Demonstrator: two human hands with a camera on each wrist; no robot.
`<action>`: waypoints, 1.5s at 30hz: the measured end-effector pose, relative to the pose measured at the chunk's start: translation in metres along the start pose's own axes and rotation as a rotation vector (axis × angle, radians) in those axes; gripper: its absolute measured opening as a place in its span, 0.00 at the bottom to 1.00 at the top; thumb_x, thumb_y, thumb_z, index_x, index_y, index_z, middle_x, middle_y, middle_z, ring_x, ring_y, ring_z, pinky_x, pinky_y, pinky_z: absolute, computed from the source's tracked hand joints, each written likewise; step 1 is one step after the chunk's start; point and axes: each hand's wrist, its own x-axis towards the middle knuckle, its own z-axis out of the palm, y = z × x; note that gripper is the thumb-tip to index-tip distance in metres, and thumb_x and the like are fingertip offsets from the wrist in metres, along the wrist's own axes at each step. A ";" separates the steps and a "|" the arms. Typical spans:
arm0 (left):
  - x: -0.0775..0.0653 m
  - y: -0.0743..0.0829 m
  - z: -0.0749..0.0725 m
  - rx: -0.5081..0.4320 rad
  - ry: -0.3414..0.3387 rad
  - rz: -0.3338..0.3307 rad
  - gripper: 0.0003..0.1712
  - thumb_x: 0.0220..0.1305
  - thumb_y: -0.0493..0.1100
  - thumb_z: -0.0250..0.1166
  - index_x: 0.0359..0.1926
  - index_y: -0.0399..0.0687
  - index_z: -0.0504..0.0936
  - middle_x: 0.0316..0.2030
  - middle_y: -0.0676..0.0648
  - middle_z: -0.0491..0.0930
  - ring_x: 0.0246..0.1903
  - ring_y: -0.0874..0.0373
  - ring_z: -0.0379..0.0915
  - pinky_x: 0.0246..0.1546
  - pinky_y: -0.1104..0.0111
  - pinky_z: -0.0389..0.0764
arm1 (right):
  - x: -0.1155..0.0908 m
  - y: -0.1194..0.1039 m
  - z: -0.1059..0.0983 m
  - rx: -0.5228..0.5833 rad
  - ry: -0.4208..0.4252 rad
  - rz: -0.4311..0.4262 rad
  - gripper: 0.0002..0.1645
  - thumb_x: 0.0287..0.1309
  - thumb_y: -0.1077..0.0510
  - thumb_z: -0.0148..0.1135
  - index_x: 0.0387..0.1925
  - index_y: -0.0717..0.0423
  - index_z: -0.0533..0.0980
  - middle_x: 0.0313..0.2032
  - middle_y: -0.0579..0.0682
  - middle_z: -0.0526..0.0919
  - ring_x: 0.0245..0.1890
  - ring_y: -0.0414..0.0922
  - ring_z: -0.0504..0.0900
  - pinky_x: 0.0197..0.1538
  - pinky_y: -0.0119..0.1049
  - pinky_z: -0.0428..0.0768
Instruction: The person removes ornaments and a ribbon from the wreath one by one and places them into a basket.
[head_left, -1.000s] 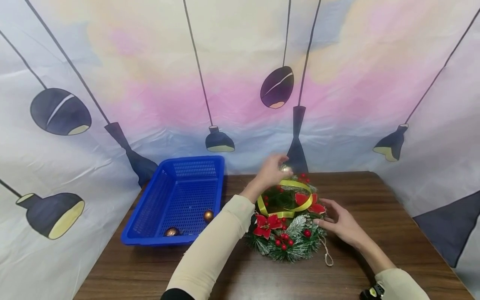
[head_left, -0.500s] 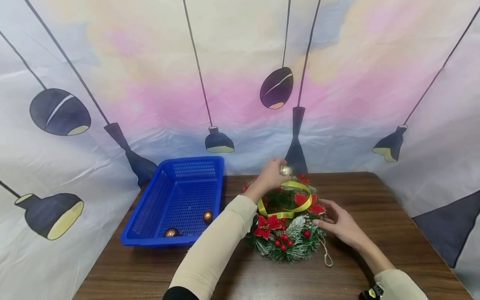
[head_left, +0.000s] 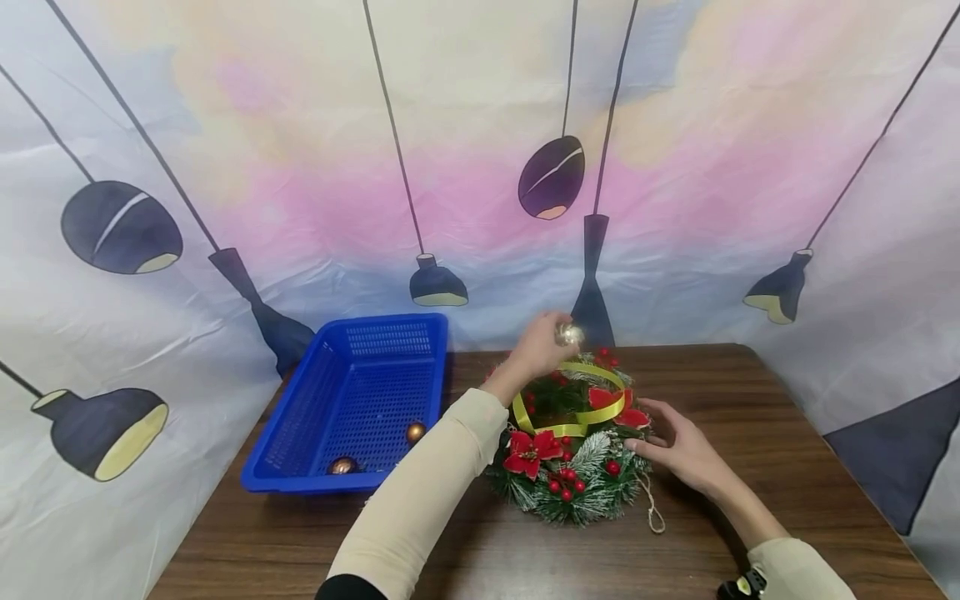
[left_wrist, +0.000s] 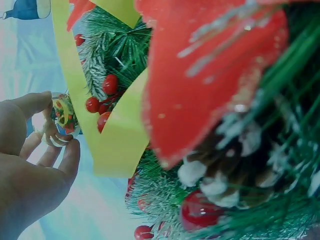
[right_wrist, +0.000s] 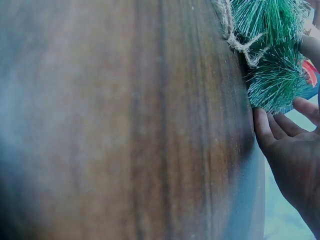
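A wreath (head_left: 592,492) of frosted green needles lies on the table, decorated with red poinsettias (head_left: 532,452), red berries and a pine cone (left_wrist: 235,170). A looped yellow ribbon (head_left: 522,412) stands up from its middle. Over the wreath's far side, my left hand (head_left: 536,346) pinches a shiny silvery-gold ball ornament (head_left: 572,335) between thumb and fingers. In the left wrist view the ball's mirror-like surface reflects the wreath, right beside the ribbon. My right hand (head_left: 686,446) holds the wreath's right edge, thumb towards the near side, fingers around the outside.
A blue plastic basket (head_left: 337,400) stands left of the wreath, with copper-coloured ball ornaments (head_left: 343,465) inside; my left sleeve overlaps its near right corner. A twine loop (head_left: 655,508) trails from the wreath onto the wooden table (head_left: 750,392). Behind hangs a cloth printed with lamps.
My left hand, still with the ball ornament, makes small shifts above the wreath's far side, and more of the ball shows than a second ago. My right hand stays in place.
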 end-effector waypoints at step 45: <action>-0.063 0.030 -0.071 -0.143 -0.115 0.341 0.28 0.66 0.44 0.77 0.64 0.47 0.78 0.58 0.48 0.75 0.56 0.50 0.80 0.47 0.70 0.86 | -0.001 -0.002 -0.001 -0.012 -0.009 -0.001 0.48 0.68 0.48 0.73 0.78 0.61 0.61 0.73 0.70 0.67 0.68 0.69 0.74 0.63 0.57 0.80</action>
